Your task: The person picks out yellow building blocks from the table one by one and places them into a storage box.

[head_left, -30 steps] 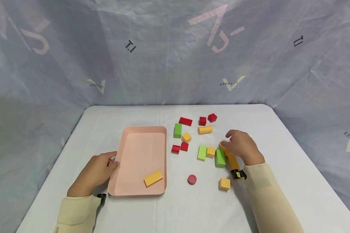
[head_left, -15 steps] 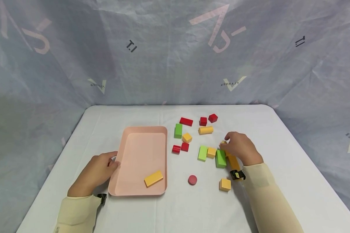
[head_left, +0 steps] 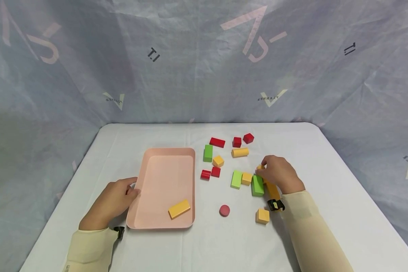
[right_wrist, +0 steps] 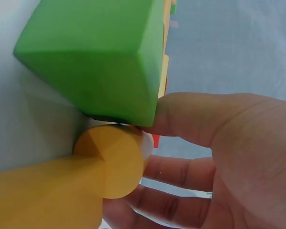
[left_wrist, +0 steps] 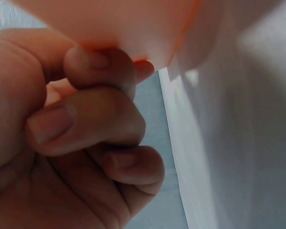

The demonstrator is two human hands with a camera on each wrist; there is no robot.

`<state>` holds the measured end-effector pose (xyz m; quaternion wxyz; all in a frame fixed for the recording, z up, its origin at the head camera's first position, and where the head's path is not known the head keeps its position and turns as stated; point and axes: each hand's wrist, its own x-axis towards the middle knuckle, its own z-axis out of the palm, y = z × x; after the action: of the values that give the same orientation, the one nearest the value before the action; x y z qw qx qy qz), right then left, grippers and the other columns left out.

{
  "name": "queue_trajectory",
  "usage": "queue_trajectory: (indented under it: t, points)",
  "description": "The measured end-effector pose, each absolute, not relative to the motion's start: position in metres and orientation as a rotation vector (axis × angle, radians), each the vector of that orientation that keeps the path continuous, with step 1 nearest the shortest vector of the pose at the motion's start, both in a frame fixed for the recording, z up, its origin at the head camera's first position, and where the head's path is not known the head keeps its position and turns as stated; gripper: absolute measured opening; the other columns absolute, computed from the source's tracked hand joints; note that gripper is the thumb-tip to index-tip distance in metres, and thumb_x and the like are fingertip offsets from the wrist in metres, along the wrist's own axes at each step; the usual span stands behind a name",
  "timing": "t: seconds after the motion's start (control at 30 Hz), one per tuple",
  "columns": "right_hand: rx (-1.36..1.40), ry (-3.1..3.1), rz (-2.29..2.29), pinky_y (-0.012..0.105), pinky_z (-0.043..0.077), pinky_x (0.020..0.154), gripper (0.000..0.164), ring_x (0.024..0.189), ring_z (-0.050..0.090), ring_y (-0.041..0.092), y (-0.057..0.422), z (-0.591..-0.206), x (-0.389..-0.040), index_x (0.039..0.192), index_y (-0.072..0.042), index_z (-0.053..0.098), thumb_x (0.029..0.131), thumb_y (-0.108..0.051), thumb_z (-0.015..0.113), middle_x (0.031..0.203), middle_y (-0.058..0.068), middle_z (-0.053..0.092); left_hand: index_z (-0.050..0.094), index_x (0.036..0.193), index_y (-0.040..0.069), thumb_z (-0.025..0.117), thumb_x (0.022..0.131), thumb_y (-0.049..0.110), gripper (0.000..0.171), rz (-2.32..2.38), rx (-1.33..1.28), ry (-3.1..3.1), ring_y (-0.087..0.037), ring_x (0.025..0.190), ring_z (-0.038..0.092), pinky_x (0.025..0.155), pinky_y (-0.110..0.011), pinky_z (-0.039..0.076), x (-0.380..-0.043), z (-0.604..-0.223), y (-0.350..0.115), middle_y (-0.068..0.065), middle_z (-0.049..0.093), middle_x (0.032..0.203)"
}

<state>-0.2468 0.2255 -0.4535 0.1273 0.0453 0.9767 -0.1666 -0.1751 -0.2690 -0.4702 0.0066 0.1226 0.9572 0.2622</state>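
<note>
My left hand (head_left: pixel 110 204) grips the left rim of a pink tray (head_left: pixel 168 170); in the left wrist view its fingers (left_wrist: pixel 93 117) curl below the tray wall (left_wrist: pixel 133 28). A yellow rectangular block (head_left: pixel 179 209) lies inside the tray. On the right, my right hand (head_left: pixel 279 173) pinches a yellow cylinder (head_left: pixel 260 167), thumb on one side and fingers on the other. The cylinder's round end (right_wrist: pixel 109 162) faces the right wrist camera. A green block (head_left: pixel 257 186) stands right against the thumb, and a long yellow block (head_left: pixel 273 191) lies partly under the wrist.
Between tray and right hand lie a light green block (head_left: pixel 236 179), yellow cubes (head_left: pixel 246 178), a red cylinder (head_left: pixel 205 174) and a red disc (head_left: pixel 224 210). Farther back are red blocks (head_left: pixel 217 142), a green block (head_left: pixel 208 153) and another yellow cylinder (head_left: pixel 240 152).
My right hand has lowered slightly toward me, and its thumb and fingers have closed on the yellow cylinder. The left hand and tray stay in place.
</note>
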Motion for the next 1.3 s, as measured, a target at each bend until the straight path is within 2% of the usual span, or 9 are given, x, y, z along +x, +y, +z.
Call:
queue_trajectory:
  t: [0.4,1.3]
  points:
    - [0.149,2.824,-0.539,0.036,0.048,0.061,0.038,0.074,0.052,0.025,0.2255,-0.4537,-0.2469,0.109,-0.006,0.060,0.084,-0.032,0.071,0.094,0.011,0.060,0.060,0.120,0.009,0.061,0.090,0.011,0.030,0.807,0.408,3.011,-0.008,0.045,0.038,0.044,-0.029,0.035,-0.1753,-0.4698,-0.2676,0.006,0.044,0.054]
    - [0.163,2.851,-0.550,0.038,0.050,0.064,0.040,0.076,0.053,0.026,0.2299,-0.4458,-0.2457,0.110,-0.005,0.062,0.083,-0.033,0.071,0.099,0.012,0.061,0.060,0.120,0.007,0.060,0.090,0.011,0.030,0.809,0.397,3.002,-0.008,0.045,0.038,0.046,-0.029,0.036,-0.1737,-0.4675,-0.2672,0.006,0.044,0.054]
